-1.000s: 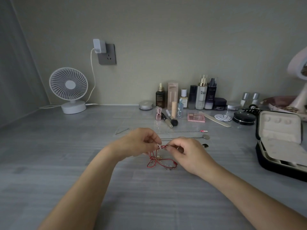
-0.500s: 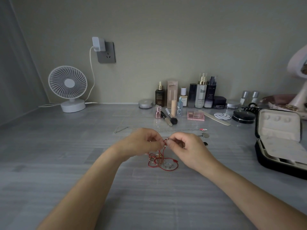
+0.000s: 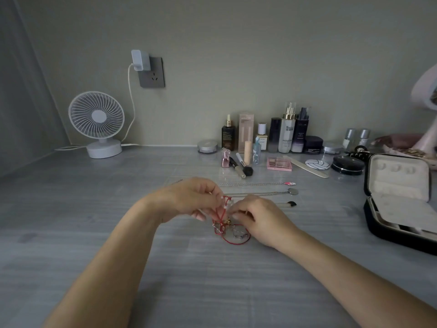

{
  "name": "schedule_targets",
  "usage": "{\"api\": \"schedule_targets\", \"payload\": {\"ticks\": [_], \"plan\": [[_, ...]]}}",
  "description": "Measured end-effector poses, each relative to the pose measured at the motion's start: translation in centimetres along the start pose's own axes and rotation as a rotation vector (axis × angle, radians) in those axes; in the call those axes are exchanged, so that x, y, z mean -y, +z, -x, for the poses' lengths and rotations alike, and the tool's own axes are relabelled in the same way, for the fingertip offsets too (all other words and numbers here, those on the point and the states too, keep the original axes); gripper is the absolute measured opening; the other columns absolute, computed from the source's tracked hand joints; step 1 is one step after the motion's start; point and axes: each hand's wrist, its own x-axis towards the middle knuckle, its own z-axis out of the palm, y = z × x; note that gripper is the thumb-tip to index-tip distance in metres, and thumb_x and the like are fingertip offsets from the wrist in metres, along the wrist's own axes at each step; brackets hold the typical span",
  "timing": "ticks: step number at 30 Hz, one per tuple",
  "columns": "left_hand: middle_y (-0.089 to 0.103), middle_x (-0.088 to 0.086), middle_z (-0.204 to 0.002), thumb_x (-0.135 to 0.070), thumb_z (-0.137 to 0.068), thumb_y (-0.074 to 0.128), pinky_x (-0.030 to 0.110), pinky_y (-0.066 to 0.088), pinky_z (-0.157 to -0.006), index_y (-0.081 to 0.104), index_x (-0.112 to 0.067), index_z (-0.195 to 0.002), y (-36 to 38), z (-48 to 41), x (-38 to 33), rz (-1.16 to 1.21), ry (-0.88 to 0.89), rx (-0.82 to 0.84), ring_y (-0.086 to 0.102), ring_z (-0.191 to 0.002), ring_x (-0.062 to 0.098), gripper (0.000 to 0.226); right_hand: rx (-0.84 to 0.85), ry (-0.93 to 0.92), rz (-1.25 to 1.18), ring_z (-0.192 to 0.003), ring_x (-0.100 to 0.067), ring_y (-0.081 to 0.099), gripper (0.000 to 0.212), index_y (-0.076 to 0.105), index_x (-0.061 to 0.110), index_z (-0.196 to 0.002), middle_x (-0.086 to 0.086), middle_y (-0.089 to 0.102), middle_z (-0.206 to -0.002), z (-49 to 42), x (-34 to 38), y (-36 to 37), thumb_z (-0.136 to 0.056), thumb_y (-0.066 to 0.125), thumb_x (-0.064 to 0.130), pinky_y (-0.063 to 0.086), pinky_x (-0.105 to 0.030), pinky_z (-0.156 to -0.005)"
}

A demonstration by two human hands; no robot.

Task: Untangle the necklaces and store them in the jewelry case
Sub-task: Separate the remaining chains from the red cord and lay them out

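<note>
Item: red cord tangle [image 3: 230, 229], small metal pieces caught in it, lying at the centre of the grey bench [image 3: 94, 221] in front of me, one loop drawn up.
Left hand [image 3: 191, 200]: fingers pinching the raised red loop.
Right hand [image 3: 257, 218]: fingers curled, pinching into the tangle just below.
Behind the hands: straight-laid chains [image 3: 257, 184], pendants at their right ends.
Far right: jewelry case [image 3: 399, 209], black, lid open, pale lining.
Back edge: cosmetics bottles [image 3: 286, 131] in a row; white desk fan [image 3: 97, 119] at left; charger in a wall socket [image 3: 151, 73] on the plain wall.
Change since half a second ago: I see the right hand lower, nearer the bench, and the red loop now stands taller between the hands.
</note>
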Motion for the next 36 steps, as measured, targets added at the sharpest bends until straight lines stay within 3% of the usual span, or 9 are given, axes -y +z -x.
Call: {"api": "schedule_targets", "payload": {"ticks": [6,10,15,20,23,25,28,31,36], "plan": [[0.068,-0.008,-0.079,-0.021,-0.089,0.055,0.02,0.048,-0.069,0.066,-0.019,-0.084,-0.3,0.4,0.2,-0.298,-0.217,0.192,0.063,-0.077,0.006,0.012,0.081,-0.043,0.095,-0.105,-0.017,0.053,0.03,0.059,0.034,-0.121,0.002,0.053,-0.108,0.2,0.4,0.6,-0.095,0.045,0.027,0.045,-0.032,-0.085],[0.063,-0.006,-0.074,-0.021,-0.084,0.061,0.018,0.044,-0.06,0.066,-0.017,-0.079,0.1,0.1,0.4,-0.343,-0.292,0.133,0.057,-0.067,0.007,0.008,0.037,-0.036,0.111,-0.104,-0.019,0.055,0.023,0.062,0.025,-0.111,0.003,0.053,-0.108,0.1,0.5,0.6,-0.094,0.046,0.026,0.045,-0.032,-0.082],[0.062,0.006,-0.085,-0.026,-0.09,0.053,0.019,0.042,-0.055,0.062,-0.01,-0.087,0.7,-1.1,0.8,-0.369,-0.196,-0.085,0.054,-0.068,0.013,0.018,0.053,-0.058,0.147,-0.106,-0.017,0.053,0.028,0.061,0.027,-0.118,0.004,0.053,-0.114,0.2,0.5,0.5,-0.093,0.048,0.027,0.041,-0.027,-0.081],[0.062,0.0,-0.087,-0.02,-0.09,0.053,0.016,0.04,-0.054,0.064,-0.009,-0.093,1.9,-2.0,1.0,-0.292,-0.015,-0.299,0.055,-0.078,0.012,0.016,-0.024,-0.04,0.066,-0.085,-0.011,0.051,0.013,0.068,0.022,-0.096,0.012,0.046,-0.09,0.1,0.8,0.1,-0.086,0.061,0.026,0.043,-0.029,-0.077],[0.065,-0.003,-0.083,-0.012,-0.095,0.044,0.007,0.044,-0.056,0.064,-0.015,-0.087,2.9,-2.2,0.4,-0.036,0.061,-0.274,0.06,-0.073,0.004,0.022,-0.115,0.015,-0.092,-0.069,0.0,0.049,0.004,0.07,0.024,-0.084,0.016,0.052,-0.077,-0.1,0.7,-0.9,-0.081,0.067,0.024,0.04,-0.016,-0.067],[0.066,-0.002,-0.08,-0.014,-0.098,0.039,0.012,0.047,-0.063,0.063,-0.017,-0.084,3.2,-2.1,0.3,0.148,0.058,-0.22,0.062,-0.07,0.004,0.027,-0.155,0.059,-0.253,-0.06,0.003,0.054,0.014,0.066,0.031,-0.074,0.015,0.061,-0.069,-0.2,0.8,-1.6,-0.081,0.068,0.019,0.041,-0.011,-0.063],[0.07,0.0,-0.078,-0.017,-0.099,0.039,0.024,0.049,-0.07,0.063,-0.014,-0.085,3.2,-2.0,0.3,0.323,0.053,-0.146,0.063,-0.073,0.013,0.028,-0.196,0.078,-0.437,-0.063,-0.006,0.061,0.026,0.063,0.034,-0.073,0.003,0.07,-0.075,-0.2,0.8,-2.5,-0.082,0.066,0.011,0.053,-0.027,-0.069],[0.07,-0.002,-0.074,-0.018,-0.096,0.045,0.024,0.048,-0.069,0.064,-0.015,-0.086,3.2,-1.9,0.5,0.327,0.065,-0.103,0.063,-0.072,0.01,0.021,-0.196,0.054,-0.39,-0.062,0.005,0.057,0.025,0.063,0.036,-0.082,0.014,0.065,-0.077,-0.2,1.1,-3.2,-0.087,0.059,0.012,0.047,-0.014,-0.066],[0.068,-0.007,-0.07,-0.016,-0.088,0.06,0.022,0.048,-0.068,0.065,-0.017,-0.081,3.0,-2.0,0.6,0.242,0.079,-0.131,0.063,-0.066,0.005,0.009,-0.227,0.116,-0.518,-0.051,0.004,0.056,0.019,0.062,0.024,-0.075,0.002,0.062,-0.066,-0.1,1.2,-4.0,-0.084,0.063,0.007,0.045,-0.01,-0.054]]}}
